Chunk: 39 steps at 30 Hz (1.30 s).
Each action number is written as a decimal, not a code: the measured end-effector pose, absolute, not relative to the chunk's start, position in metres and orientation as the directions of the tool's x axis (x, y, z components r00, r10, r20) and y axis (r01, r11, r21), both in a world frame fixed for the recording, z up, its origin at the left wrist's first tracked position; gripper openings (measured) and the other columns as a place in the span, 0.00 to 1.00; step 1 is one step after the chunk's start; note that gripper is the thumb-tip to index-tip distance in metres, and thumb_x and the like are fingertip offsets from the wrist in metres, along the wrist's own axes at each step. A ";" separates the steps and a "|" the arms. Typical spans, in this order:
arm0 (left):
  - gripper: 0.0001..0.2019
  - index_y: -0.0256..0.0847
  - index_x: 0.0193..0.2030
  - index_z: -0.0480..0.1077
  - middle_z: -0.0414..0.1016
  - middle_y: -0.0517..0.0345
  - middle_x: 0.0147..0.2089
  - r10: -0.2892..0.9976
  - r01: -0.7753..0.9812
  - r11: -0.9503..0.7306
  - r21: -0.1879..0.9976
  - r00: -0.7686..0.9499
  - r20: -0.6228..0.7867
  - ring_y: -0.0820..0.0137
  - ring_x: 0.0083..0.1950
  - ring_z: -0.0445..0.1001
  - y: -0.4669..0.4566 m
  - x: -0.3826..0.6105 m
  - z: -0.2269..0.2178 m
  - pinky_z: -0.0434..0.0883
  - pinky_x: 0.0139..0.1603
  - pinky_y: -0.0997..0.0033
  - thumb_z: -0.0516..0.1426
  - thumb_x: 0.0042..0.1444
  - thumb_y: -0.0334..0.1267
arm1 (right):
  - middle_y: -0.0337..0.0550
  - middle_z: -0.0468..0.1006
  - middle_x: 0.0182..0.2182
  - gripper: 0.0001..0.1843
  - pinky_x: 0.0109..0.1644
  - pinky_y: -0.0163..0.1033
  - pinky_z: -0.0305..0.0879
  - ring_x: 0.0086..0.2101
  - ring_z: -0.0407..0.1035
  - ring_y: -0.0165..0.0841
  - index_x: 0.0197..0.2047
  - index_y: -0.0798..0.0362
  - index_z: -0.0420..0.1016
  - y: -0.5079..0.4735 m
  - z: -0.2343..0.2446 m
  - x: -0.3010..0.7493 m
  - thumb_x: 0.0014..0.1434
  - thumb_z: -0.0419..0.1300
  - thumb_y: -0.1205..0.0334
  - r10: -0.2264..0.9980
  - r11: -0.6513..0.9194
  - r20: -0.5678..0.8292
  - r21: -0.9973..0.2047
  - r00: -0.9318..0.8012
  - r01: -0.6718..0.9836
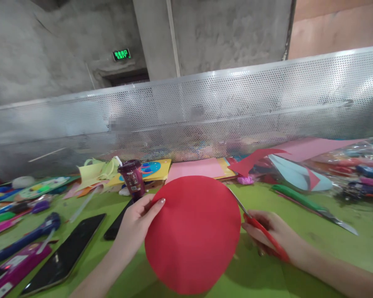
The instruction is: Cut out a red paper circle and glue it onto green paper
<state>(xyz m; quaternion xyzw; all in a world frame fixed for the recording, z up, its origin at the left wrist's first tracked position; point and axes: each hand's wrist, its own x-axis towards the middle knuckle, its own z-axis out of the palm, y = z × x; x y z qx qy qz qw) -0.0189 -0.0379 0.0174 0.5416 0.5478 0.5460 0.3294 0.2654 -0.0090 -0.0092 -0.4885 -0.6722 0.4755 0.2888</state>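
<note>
at a green worktop, a rounded sheet of red paper beside scissors

on the near side of the worktop [251, 198], seen from the wearer's own eye level, a large piece of red paper [192, 234] is held up in the middle, its flat face towards us. the left hand [144, 213] pinches its upper left edge, thumb on the front and fingers hidden behind. the right hand [279, 231] is curled closed around the handles of red-handled scissors [267, 236], whose blades point up and to the left, alongside the paper's right edge. whether the blades touch the paper, or how far apart they are, i cannot tell.

the cutting looks well along: the outline is rounded nearly all the way, broad and smooth at the top. the lower sides run straighter and narrow to a blunt bottom, so if an even round is wanted, some trimming there would seem to be left.

to the left lie a black phone [66, 252] and, partly behind the wrist, a second dark flat object [118, 223]. a purple cup with a straw [133, 180] stands behind the left hand. pink paper [195, 169] lies just beyond the red piece. to the right are a red scrap [251, 163], a pale blue sheet [294, 169] and a green-handled tool [301, 200], probably scissors. a perforated metal screen [236, 107] runs along the back.
</note>
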 end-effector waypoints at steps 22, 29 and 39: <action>0.16 0.42 0.42 0.69 0.75 0.56 0.40 0.974 0.197 -0.146 0.969 -0.143 0.176 0.62 0.39 0.73 -0.039 -0.016 0.019 0.68 0.36 0.70 0.55 0.47 0.46 | 0.29 0.59 0.12 0.14 0.17 0.29 0.53 0.14 0.57 0.23 0.19 0.52 0.55 -0.015 0.008 0.260 0.44 0.55 0.54 0.937 0.064 -0.040 -0.957 -0.348 0.283; 0.16 0.41 0.41 0.69 0.75 0.55 0.37 0.978 0.244 -0.127 0.962 -0.133 0.162 0.62 0.38 0.73 -0.040 -0.016 0.020 0.68 0.36 0.69 0.54 0.48 0.47 | 0.30 0.59 0.13 0.09 0.17 0.28 0.53 0.14 0.57 0.23 0.21 0.53 0.58 -0.018 0.011 0.262 0.43 0.54 0.58 0.916 0.056 -0.069 -0.953 -0.396 0.298; 0.16 0.39 0.38 0.70 0.76 0.53 0.35 0.973 0.288 -0.140 0.947 -0.140 0.186 0.61 0.36 0.73 -0.040 -0.016 0.021 0.68 0.35 0.67 0.54 0.47 0.47 | 0.31 0.61 0.15 0.07 0.19 0.27 0.55 0.16 0.57 0.22 0.22 0.53 0.60 -0.016 0.007 0.264 0.45 0.55 0.60 0.899 0.060 -0.073 -0.956 -0.432 0.288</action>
